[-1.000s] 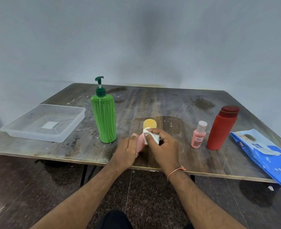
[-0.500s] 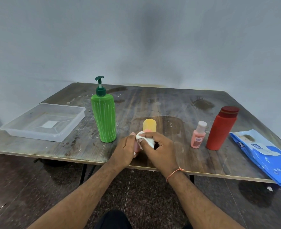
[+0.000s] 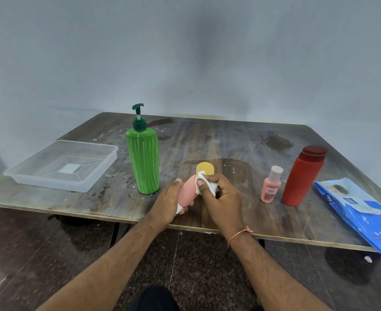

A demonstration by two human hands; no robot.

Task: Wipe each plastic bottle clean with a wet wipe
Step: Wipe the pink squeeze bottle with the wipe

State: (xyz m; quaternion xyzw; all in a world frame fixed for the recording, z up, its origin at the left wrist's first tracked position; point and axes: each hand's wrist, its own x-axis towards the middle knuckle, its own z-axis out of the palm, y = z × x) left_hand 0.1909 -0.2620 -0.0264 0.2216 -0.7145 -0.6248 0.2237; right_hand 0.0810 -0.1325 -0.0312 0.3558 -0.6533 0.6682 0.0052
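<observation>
My left hand (image 3: 166,204) grips a pink bottle (image 3: 187,192) with a white cap, tilted with the cap toward me, above the table's front edge. My right hand (image 3: 222,199) pinches a white wet wipe (image 3: 204,184) against the bottle's upper end. Just behind the hands stands a yellow bottle (image 3: 205,169), mostly hidden. A tall green pump bottle (image 3: 143,158) stands to the left. To the right stand a small pink bottle (image 3: 271,188) and a red bottle (image 3: 302,176).
A clear plastic tray (image 3: 100,176) lies at the left of the wooden table (image 3: 230,140). A blue wet wipe pack (image 3: 360,212) lies at the right, overhanging the front edge. A grey wall rises behind the table.
The pink bottle has tilted and come further into sight in my left hand. My right hand has moved the wipe up toward the bottle's far end.
</observation>
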